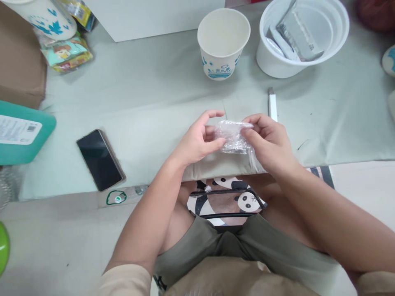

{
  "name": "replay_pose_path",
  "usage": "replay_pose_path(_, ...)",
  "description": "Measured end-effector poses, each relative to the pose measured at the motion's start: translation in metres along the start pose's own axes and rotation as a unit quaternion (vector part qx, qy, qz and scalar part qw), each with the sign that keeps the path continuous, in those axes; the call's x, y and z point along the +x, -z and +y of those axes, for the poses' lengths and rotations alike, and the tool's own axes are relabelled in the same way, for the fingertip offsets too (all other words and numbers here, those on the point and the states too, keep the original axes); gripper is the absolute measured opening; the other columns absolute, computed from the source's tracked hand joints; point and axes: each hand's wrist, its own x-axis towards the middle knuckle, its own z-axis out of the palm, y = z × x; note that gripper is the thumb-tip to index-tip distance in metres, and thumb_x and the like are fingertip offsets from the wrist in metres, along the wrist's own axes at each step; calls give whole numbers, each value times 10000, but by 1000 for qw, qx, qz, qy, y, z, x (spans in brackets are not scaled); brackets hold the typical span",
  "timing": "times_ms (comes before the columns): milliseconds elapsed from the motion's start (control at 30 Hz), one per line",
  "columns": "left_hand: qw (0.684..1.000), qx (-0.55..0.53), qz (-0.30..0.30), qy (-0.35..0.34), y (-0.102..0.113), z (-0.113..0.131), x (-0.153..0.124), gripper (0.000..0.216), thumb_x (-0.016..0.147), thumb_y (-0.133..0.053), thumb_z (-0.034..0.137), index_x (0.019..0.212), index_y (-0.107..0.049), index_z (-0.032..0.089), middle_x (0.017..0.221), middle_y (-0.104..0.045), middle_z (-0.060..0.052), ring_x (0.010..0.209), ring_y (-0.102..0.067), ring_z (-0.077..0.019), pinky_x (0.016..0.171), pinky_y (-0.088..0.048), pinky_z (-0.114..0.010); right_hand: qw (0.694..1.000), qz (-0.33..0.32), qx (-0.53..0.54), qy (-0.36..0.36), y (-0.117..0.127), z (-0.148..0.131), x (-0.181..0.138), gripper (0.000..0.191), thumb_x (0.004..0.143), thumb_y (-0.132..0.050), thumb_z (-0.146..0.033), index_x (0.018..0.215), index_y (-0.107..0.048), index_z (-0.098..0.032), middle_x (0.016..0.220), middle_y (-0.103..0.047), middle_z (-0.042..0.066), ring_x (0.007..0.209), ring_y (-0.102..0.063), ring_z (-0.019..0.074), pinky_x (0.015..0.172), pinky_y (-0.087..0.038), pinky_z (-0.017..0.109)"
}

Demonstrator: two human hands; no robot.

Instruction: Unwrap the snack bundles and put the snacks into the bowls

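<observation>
A crumpled bundle of clear plastic wrap is held up between my two hands, above the table's front edge. My right hand pinches its right end between thumb and fingers, and a loose strip of the film hangs below. At the other end, my left hand is half curled with its index finger raised, its thumb and another finger touching the bundle's side. Whatever may be inside the wrap cannot be made out. Just beyond my right hand lies a white stick with a grey metal end, partly hidden by that hand.
Behind my hands stand a paper cup and a white plastic tub containing packets. A phone lies left, near a green container, snack packets and a cardboard box. The table edge runs above my lap.
</observation>
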Motion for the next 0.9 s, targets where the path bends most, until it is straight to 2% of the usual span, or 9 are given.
replay_pose_path(100, 1000, -14, 5, 2, 1, -1, 2, 553, 772, -747, 204, 1265, -496, 215, 771, -672, 45, 666, -658, -96, 668, -513, -235, 1000, 6, 22, -14, 0, 2, 2, 166, 906, -660, -346, 1021, -605, -239, 661, -552, -40, 552, -516, 108, 513, -425, 245)
replay_pose_path(200, 1000, -24, 15, -8, 2, -3, 2, 547, 784, -756, 223, 1262, -489, 225, 730, -665, 59, 621, -647, -94, 646, -504, -235, 998, -39, 57, 1, -1, 5, 2, 363, 883, -713, -443, 1154, -569, -249, 793, -662, -9, 674, -635, 144, 602, -519, 275)
replay_pose_path(300, 999, -25, 25, -12, 3, -3, 2, 554, 786, -798, 294, 1251, -502, 243, 723, -671, 51, 600, -647, -104, 626, -499, -239, 994, -84, 64, 22, -4, 7, 2, 413, 843, -767, -481, 1101, -569, -226, 915, -713, 33, 815, -699, 176, 698, -569, 300)
replay_pose_path(367, 999, -25, 33, -9, 3, -2, 1, 544, 792, -817, 350, 1241, -524, 257, 713, -666, 43, 580, -635, -108, 603, -485, -240, 994, -93, 60, 26, -6, 9, 1, 418, 856, -756, -496, 1106, -561, -223, 864, -696, 21, 789, -696, 173, 683, -565, 298)
replay_pose_path(500, 997, -61, 37, -11, 3, 2, 1, 441, 805, -817, 405, 1145, -574, 265, 628, -600, 62, 533, -555, -93, 569, -431, -225, 994, -67, 47, 69, -8, 15, -2, 575, 911, -706, -486, 1378, -428, -297, 727, -603, -52, 603, -618, 150, 573, -517, 295)
replay_pose_path(567, 995, -90, 36, -26, 3, 5, 2, 359, 809, -805, 426, 1035, -585, 252, 615, -576, 64, 542, -524, -88, 569, -415, -220, 991, -39, 19, 129, -8, 16, -3, 475, 943, -671, -430, 1359, -464, -331, 744, -596, -47, 583, -591, 147, 560, -509, 303)
replay_pose_path(667, 993, -84, 44, -65, 5, 8, 3, 216, 838, -750, 376, 886, -607, 222, 633, -533, 57, 568, -472, -78, 571, -387, -218, 977, -23, -48, 206, -11, 12, -3, 180, 984, -593, -325, 1159, -634, -312, 875, -673, 5, 706, -645, 159, 646, -547, 325)
replay_pose_path(767, 994, -45, 39, -95, 10, 9, 2, 165, 773, -740, 218, 911, -652, 213, 725, -563, 47, 624, -480, -75, 607, -401, -221, 973, -19, -105, 203, -16, 3, 1, 209, 956, -607, -291, 1147, -692, -279, 1017, -733, 38, 766, -670, 165, 700, -570, 341)
replay_pose_path(900, 991, -60, 61, -101, 17, 9, -1, 385, 731, -702, 137, 1097, -625, 227, 875, -650, 24, 723, -615, -84, 716, -482, -235, 963, 2, -179, 203, -12, -19, 18, 320, 895, -663, -298, 1209, -697, -253, 959, -739, 47, 674, -615, 160, 686, -561, 366)
